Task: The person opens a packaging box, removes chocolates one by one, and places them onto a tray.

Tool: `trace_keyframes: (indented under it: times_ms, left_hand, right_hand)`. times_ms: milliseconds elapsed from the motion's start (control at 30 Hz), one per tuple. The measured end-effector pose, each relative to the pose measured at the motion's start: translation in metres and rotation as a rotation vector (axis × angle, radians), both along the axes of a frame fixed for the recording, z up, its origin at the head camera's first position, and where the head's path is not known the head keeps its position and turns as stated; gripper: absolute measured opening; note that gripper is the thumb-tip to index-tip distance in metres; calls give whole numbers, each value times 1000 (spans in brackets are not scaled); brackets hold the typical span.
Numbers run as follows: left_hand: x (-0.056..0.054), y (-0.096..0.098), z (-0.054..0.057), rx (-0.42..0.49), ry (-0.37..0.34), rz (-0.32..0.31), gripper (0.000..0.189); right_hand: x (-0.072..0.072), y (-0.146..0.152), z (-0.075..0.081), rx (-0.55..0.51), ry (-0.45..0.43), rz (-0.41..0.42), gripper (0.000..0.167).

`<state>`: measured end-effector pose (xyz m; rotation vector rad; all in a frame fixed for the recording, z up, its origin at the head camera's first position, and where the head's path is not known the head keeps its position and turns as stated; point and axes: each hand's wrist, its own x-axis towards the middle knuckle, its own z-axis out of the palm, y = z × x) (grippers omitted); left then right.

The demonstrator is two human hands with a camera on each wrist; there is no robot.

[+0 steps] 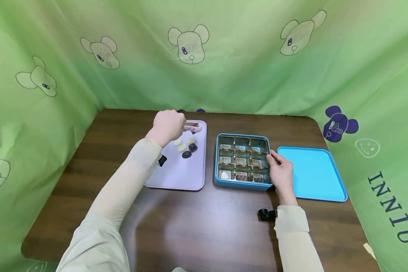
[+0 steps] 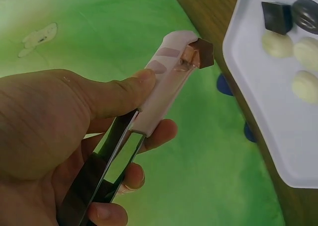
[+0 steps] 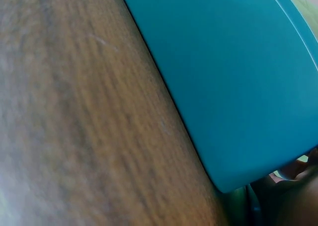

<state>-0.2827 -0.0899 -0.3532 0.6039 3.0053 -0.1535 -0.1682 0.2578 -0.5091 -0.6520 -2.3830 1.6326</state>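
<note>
My left hand (image 1: 166, 126) grips a pair of tongs (image 2: 166, 82) with pink tips and metal arms, above the far part of the lilac tray (image 1: 176, 177). A brown chocolate (image 2: 204, 53) is pinched between the tong tips in the left wrist view. On the tray lie white chocolates (image 1: 181, 148) and dark chocolates (image 1: 186, 154). My right hand (image 1: 281, 172) holds the right side of the blue box (image 1: 243, 185), thumb on its rim. The box has a gold divided insert; its near row contains a white piece (image 1: 224, 175), a brown piece (image 1: 241, 177) and a dark piece (image 1: 258, 179).
A bright blue lid (image 1: 311, 172) lies flat to the right of the box, partly behind my right hand. The brown wooden table (image 1: 197, 226) is enclosed by green printed curtains (image 1: 238, 83) at the back and both sides.
</note>
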Motion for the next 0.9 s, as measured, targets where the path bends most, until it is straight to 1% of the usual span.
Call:
trace_keyframes:
  times_ms: [233, 333, 400, 567, 700, 900]
  left_hand:
    - [-5, -8, -27, 10, -14, 13, 18]
    - [-7, -11, -36, 15, -11, 17, 19]
    - [-8, -12, -40, 17, -11, 19, 18]
    - [-12, -15, -47, 10, -25, 35, 16]
    - [-15, -17, -49, 6, -23, 50, 16]
    - [-20, -18, -53, 6, -17, 49, 17]
  right_hand:
    - [4, -2, -8, 15, -32, 24, 52]
    - [6, -2, -12, 25, -38, 27, 52]
    - [6, -3, -15, 28, -39, 27, 52]
    - [6, -3, -19, 28, -39, 26, 51]
    - [3, -4, -19, 23, -33, 29, 52]
    - [-1, -4, -18, 21, -29, 30, 52]
